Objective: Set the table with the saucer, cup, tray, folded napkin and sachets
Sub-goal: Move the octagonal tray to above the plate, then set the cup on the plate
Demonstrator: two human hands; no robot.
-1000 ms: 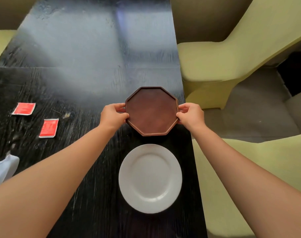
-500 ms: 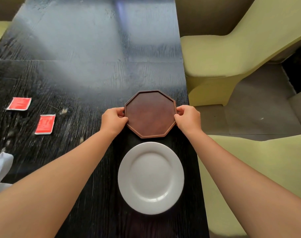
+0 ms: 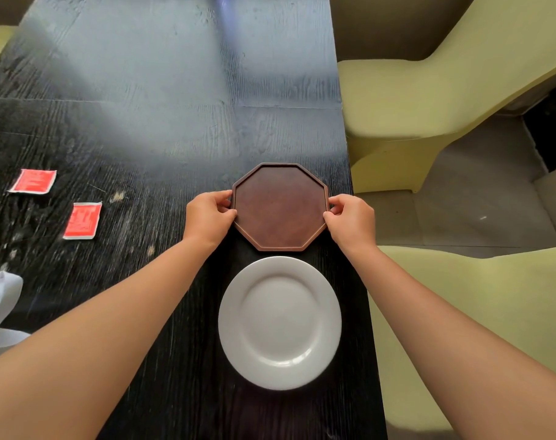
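Tray [image 3: 279,207], brown and eight-sided with a low raised rim, sits on the black table [image 3: 149,115] close to its right edge; left hand [image 3: 208,217] pinches the tray's left rim between thumb and fingers, and right hand [image 3: 352,219] pinches the right rim the same way, so both hands are closed on the tray from opposite sides; whether the tray rests fully on the wood or is held just off it cannot be told. Just nearer the person lies the white saucer [image 3: 279,322], round and bare, flat on the table, its far rim close to the tray's near edge but apart from it; both forearms reach past it on either side. Well to the left lie two red sachets, flat on the table and apart from each other: the nearer sachet [image 3: 83,220] and the farther sachet [image 3: 33,181], the latter closer to the left border of the view. At the lower left edge a white napkin [image 3: 0,309] lies crumpled and partly out of view. Beyond the table's right edge stand pale yellow-green chairs [image 3: 429,100] on a grey floor [image 3: 479,201].
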